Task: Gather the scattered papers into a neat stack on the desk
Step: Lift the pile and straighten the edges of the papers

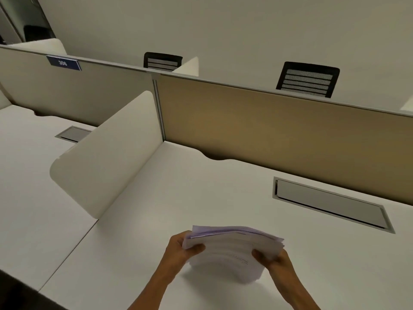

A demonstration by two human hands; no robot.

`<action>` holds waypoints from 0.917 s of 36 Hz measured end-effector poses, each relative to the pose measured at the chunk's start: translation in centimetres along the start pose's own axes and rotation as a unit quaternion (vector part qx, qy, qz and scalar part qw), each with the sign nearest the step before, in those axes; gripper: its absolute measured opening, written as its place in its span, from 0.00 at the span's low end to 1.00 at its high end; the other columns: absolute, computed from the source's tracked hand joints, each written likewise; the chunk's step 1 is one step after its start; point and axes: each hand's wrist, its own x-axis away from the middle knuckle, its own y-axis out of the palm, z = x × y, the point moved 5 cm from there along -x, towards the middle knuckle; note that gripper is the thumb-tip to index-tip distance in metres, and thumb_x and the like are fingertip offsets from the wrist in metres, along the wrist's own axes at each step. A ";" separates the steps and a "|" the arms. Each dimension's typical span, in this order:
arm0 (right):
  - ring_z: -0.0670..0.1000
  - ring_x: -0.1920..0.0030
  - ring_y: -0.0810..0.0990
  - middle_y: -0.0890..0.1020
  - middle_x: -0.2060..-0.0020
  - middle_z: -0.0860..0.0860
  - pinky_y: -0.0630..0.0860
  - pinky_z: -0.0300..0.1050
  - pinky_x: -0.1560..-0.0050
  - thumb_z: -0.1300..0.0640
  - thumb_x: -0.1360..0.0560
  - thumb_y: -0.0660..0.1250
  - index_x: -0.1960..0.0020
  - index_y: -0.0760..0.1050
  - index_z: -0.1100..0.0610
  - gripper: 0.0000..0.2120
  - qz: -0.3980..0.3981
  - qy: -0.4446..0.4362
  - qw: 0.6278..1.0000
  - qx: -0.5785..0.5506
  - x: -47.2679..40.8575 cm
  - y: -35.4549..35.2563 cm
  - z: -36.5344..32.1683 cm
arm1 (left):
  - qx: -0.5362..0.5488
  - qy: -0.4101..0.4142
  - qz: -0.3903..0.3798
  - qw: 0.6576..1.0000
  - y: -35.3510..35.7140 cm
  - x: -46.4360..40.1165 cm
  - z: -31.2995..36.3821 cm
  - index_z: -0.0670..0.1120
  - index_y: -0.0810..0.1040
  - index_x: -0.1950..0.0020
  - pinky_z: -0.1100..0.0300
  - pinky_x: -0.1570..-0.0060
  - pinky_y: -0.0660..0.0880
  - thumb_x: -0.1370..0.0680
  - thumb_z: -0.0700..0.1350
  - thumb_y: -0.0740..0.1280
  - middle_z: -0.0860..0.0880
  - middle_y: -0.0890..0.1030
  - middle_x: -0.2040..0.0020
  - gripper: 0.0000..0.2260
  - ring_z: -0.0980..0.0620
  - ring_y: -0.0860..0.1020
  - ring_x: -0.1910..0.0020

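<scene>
The left hand (pixel 178 247) is gripping the left side of the thick pile of white paper sheets (pixel 232 249), near the front of the white desk top (pixel 156 198). The right hand (pixel 273 261) is gripping the right side. Tapping the bottom edges flat should even them.

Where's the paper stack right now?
In the head view, the paper stack is low and centre, held between the left hand and right hand over the white desk, nearer than the grey cable hatch.
</scene>
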 end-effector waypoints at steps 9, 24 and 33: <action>0.48 0.49 0.85 0.87 0.50 0.50 0.78 0.44 0.48 0.67 0.27 0.72 0.44 0.82 0.52 0.15 -0.009 0.014 1.000 0.001 -0.2 0.5 -0.2 | -0.012 0.000 -0.025 1.000 1.5 -1.0 -0.7 0.53 0.82 0.51 0.65 0.57 0.80 0.30 0.34 0.75 0.56 0.87 0.57 0.16 0.58 0.84 0.57; 0.50 0.47 0.85 0.87 0.50 0.49 0.81 0.48 0.47 0.63 0.25 0.72 0.42 0.81 0.49 0.14 -0.009 0.033 0.999 0.018 -1.8 1.1 0.9 | -0.013 -0.043 0.001 0.999 3.3 -3.3 -3.3 0.63 0.83 0.54 0.60 0.55 0.81 0.35 0.49 0.79 0.58 0.86 0.55 0.14 0.58 0.83 0.54; 0.42 0.51 0.84 0.86 0.52 0.44 0.81 0.39 0.55 0.58 0.23 0.69 0.43 0.78 0.43 0.12 0.006 0.002 1.000 0.029 -2.0 0.4 -1.2 | -0.017 0.053 0.050 0.997 2.6 -3.7 -0.3 0.61 0.84 0.56 0.62 0.59 0.83 0.34 0.41 0.80 0.56 0.87 0.56 0.16 0.57 0.84 0.56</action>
